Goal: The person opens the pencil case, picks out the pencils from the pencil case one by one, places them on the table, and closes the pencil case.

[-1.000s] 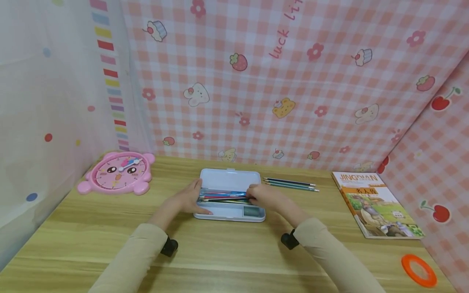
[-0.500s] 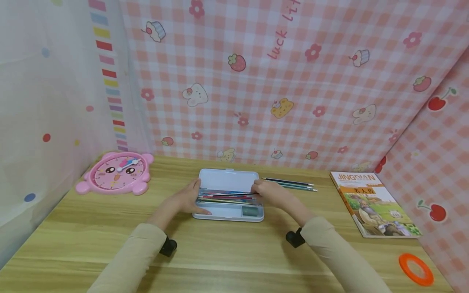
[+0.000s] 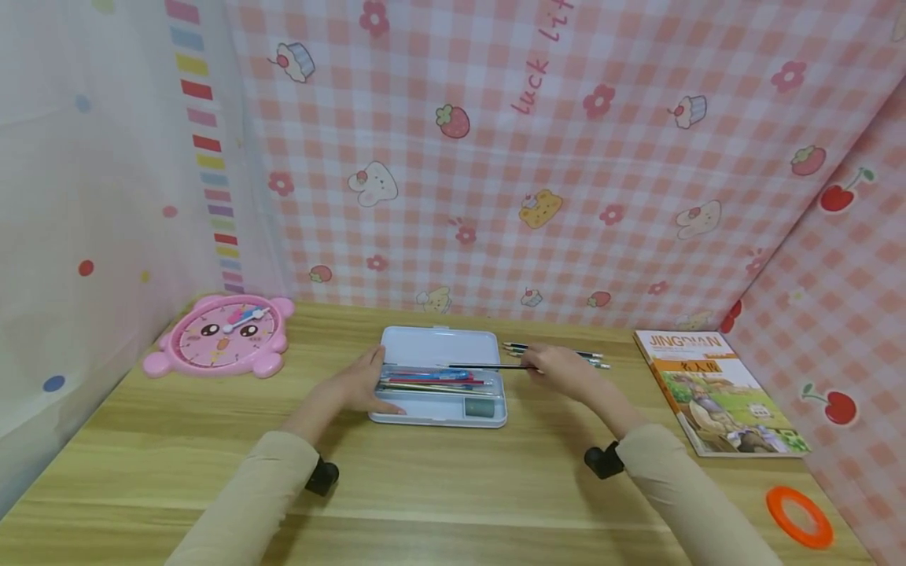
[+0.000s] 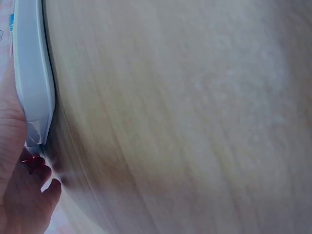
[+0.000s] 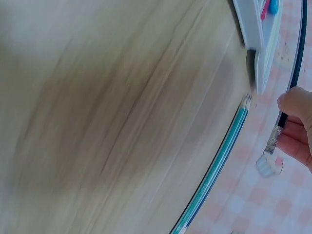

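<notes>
A white pencil case (image 3: 421,407) lies with its lid folded back, several pencils (image 3: 432,387) and a blue pen (image 3: 449,375) inside. My left hand (image 3: 359,384) grips its left end, thumb along the front; the left wrist view shows the fingers curled by the case's corner (image 4: 36,73). Between thumb and fingers, my right hand (image 3: 562,373) pinches a black pencil (image 3: 495,366) near its eraser end, the other end reaching left over the case. In the right wrist view the black pencil (image 5: 298,48) is above the tabletop. Behind that hand lie several pencils (image 3: 513,346), partly hidden.
A grey-green block (image 3: 480,407) sits in the case's front right compartment. On the left stands a pink toy clock (image 3: 225,334). A magazine (image 3: 722,393) and an orange ring (image 3: 800,517) lie to the right. Patterned cloth (image 3: 453,196) closes off the back.
My right hand has moved right from the case, drawing the black pencil out from among the others. The left hand stays at the case's left end. The view shifts slightly.
</notes>
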A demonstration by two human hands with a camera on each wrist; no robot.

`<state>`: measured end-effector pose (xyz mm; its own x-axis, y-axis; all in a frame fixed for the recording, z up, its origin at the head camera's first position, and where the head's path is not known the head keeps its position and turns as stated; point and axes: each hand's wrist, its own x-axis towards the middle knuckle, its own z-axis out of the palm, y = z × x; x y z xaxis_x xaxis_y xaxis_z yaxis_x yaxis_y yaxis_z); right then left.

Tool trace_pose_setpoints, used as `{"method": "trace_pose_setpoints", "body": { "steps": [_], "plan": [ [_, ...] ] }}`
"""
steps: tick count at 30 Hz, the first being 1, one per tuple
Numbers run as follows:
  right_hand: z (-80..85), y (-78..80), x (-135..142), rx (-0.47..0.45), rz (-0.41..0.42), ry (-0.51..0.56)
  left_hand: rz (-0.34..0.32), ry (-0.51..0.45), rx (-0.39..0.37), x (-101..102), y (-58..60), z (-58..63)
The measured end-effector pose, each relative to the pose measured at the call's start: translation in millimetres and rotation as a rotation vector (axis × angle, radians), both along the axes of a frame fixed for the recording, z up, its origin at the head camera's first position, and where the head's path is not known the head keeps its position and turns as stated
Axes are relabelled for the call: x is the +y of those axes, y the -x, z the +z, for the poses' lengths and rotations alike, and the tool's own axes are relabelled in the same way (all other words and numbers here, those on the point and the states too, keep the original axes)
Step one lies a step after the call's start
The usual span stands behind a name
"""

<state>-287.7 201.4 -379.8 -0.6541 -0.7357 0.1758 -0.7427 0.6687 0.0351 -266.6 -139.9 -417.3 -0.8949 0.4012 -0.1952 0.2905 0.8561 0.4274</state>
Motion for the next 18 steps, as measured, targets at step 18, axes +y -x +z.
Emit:
{"method": "trace_pose_setpoints", "body": {
  "steps": [18],
  "plan": [
    [-21.2,5.0,93,0.027,-0.172,-0.053,-0.01,0.006,0.014,0,-0.4,2.5]
  ]
}}
